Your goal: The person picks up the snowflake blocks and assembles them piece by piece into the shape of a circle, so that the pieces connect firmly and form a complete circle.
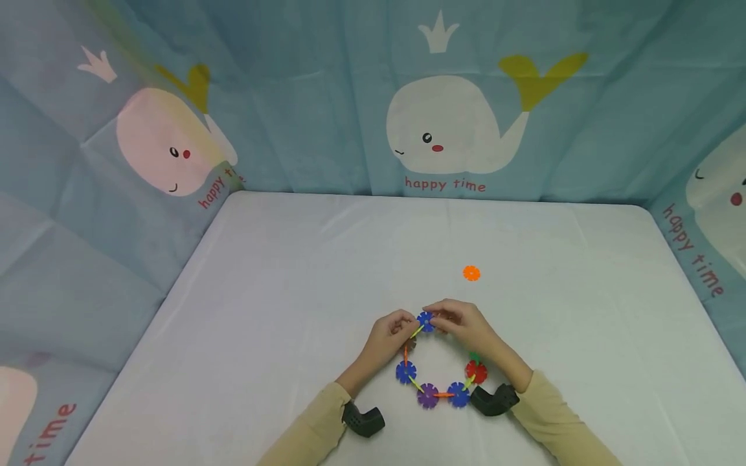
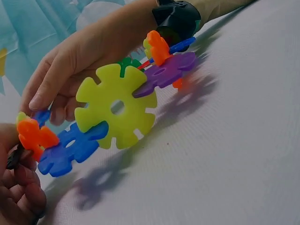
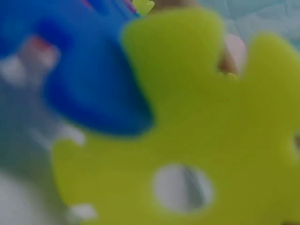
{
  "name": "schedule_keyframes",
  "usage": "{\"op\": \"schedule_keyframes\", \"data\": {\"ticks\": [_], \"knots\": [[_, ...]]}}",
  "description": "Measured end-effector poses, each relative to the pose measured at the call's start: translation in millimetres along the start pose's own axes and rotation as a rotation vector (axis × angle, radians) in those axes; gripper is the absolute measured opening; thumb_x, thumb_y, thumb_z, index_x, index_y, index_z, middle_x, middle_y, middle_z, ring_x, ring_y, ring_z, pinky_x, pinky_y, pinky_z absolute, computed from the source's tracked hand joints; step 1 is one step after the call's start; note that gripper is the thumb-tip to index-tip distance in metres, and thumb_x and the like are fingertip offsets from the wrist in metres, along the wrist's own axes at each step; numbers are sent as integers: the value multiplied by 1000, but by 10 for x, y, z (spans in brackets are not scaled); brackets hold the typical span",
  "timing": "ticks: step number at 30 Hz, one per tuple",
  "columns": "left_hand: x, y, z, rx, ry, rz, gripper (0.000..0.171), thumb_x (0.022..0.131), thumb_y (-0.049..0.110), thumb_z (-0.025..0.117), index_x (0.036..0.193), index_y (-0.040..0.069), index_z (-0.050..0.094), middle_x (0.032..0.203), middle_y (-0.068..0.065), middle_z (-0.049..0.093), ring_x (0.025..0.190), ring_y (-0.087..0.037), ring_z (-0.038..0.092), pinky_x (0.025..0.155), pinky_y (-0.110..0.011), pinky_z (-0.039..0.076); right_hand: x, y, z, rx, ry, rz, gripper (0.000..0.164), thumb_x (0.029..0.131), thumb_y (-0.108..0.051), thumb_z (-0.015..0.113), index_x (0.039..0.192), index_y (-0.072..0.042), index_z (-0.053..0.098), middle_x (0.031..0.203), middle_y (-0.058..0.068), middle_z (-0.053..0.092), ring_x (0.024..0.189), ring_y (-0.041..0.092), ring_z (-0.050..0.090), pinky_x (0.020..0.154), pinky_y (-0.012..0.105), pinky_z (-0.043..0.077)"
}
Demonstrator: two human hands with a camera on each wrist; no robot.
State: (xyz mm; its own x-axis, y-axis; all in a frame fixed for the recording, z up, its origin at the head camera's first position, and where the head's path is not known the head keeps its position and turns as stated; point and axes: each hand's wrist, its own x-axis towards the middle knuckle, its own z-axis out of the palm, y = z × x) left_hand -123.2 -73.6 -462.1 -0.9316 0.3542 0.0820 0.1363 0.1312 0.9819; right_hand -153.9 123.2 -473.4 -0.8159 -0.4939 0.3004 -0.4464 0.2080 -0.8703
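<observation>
A chain of notched plastic snowflake discs curves into a near ring on the table, flat and upright discs slotted together. Its near side has a purple disc (image 1: 428, 396) between two blue discs. At the far end, my left hand (image 1: 389, 333) pinches the chain beside the brown disc (image 1: 411, 343). My right hand (image 1: 466, 323) holds the topmost blue disc (image 1: 427, 321) between thumb and fingers. Below my right wrist lie a red disc (image 1: 476, 372) and a green disc (image 1: 474, 357). A yellow disc (image 3: 243, 140) fills much of the right wrist view, blurred, hiding the right fingers.
One loose orange disc (image 1: 471, 273) lies on the white table (image 1: 291, 272) beyond my hands. Black wrist devices (image 1: 364, 421) hang by both sleeves. A blue whale-print curtain (image 1: 326, 97) stands along the table's back and sides.
</observation>
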Motion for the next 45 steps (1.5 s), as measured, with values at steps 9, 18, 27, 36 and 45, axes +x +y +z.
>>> {"op": "schedule_keyframes", "data": {"ticks": [9,18,27,36,45], "knots": [[-19,-13,-27,68,80,22,13,88,3,55,91,-9,59,65,-7,55,53,-11,52,51,-22,42,-26,204,-323,-615,96,119,46,87,-12,58,126,7,43,135,25,31,123,47,16,97,56,12],[-18,-24,-37,42,103,22,16,89,4,54,93,-11,57,62,-12,51,48,-10,41,46,-18,34,-89,389,-428,-598,248,41,12,76,1,68,80,3,57,109,24,55,107,42,41,94,49,24],[2,-27,-23,1,72,4,15,89,3,53,93,-11,57,65,-6,53,52,-10,47,48,-18,36,-81,118,-326,-395,334,129,18,73,-1,72,87,-4,60,75,3,60,59,15,45,52,26,38],[34,-13,16,-22,41,-26,14,89,3,53,91,-11,57,66,-9,56,53,-10,52,50,-20,41,-105,-6,-62,-106,183,-39,12,78,3,65,88,-4,68,85,3,65,77,15,61,65,25,48],[-11,-15,-4,-28,15,-28,16,91,3,50,94,-12,55,68,-15,56,54,-9,50,50,-19,39,-93,-162,-11,-35,201,-62,14,72,15,65,80,3,67,81,12,63,74,22,60,66,21,47]]}}
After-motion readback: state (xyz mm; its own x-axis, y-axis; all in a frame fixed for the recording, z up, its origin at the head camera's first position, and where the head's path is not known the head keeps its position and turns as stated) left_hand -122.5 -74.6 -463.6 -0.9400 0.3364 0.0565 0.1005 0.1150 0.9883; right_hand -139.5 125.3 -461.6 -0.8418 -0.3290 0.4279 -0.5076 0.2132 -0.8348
